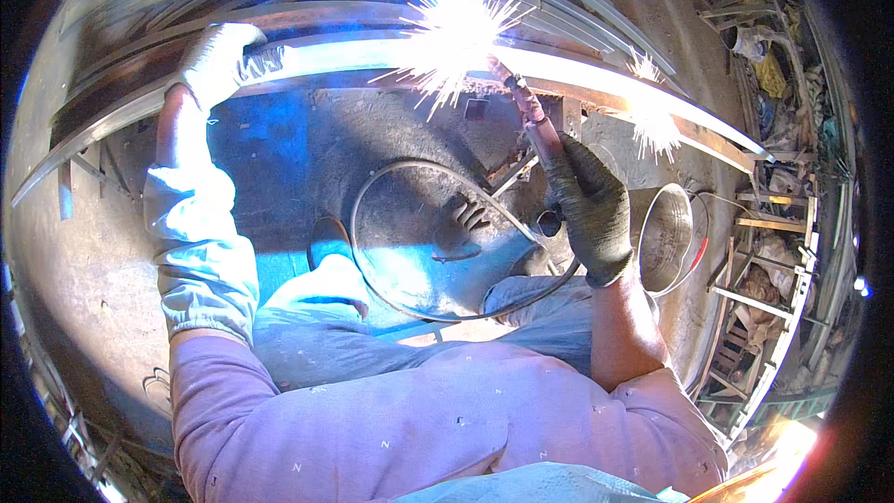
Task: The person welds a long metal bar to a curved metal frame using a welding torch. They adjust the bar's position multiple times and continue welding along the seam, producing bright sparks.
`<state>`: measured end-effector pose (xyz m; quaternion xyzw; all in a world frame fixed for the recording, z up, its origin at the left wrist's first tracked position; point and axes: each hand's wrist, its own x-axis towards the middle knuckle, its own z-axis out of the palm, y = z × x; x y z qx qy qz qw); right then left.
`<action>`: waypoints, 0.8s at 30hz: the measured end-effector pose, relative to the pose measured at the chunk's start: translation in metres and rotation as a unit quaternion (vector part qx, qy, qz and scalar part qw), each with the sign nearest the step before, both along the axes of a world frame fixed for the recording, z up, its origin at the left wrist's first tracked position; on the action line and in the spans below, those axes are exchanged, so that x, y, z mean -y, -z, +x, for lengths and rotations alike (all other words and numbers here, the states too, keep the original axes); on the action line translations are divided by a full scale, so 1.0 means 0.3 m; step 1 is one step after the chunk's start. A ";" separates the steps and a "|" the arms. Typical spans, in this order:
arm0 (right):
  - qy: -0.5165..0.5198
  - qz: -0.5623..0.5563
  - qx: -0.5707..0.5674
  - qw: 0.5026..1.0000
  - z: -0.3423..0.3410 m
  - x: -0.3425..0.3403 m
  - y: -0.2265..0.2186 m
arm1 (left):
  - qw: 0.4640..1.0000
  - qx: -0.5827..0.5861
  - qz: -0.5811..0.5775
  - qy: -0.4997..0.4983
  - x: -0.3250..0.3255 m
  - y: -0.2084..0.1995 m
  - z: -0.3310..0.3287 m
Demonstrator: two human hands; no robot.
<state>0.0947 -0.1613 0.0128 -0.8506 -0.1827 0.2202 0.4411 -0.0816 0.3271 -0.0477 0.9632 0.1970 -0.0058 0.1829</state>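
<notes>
My left hand, in a pale work glove, is closed over a long metal bar lying across the far side of my lap. My right hand, in a dark knit glove, is wrapped round the handle of a welding torch. The torch slants away from me, its tip at the bar. A white glare with flying sparks covers the tip and that stretch of metal. To the right, a second bright burst shows over the bar. A cable loops below the torch, above my legs.
Long metal profiles lie stacked beyond the bar. A metal bucket stands right of my right hand. Farther right are a ladder-like frame and piled scrap. Brown metal beams run beneath the bar at left.
</notes>
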 end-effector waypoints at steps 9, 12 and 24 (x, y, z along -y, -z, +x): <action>0.011 0.016 -0.057 0.998 -0.006 0.006 -0.005 | 0.999 0.044 0.003 -0.003 -0.030 0.050 -0.026; 0.017 0.019 -0.056 0.998 -0.005 0.000 -0.006 | 0.999 0.046 0.010 -0.011 -0.012 0.040 -0.031; 0.007 0.023 -0.061 0.998 0.023 0.053 -0.072 | 0.999 0.042 0.026 0.002 -0.006 0.031 -0.028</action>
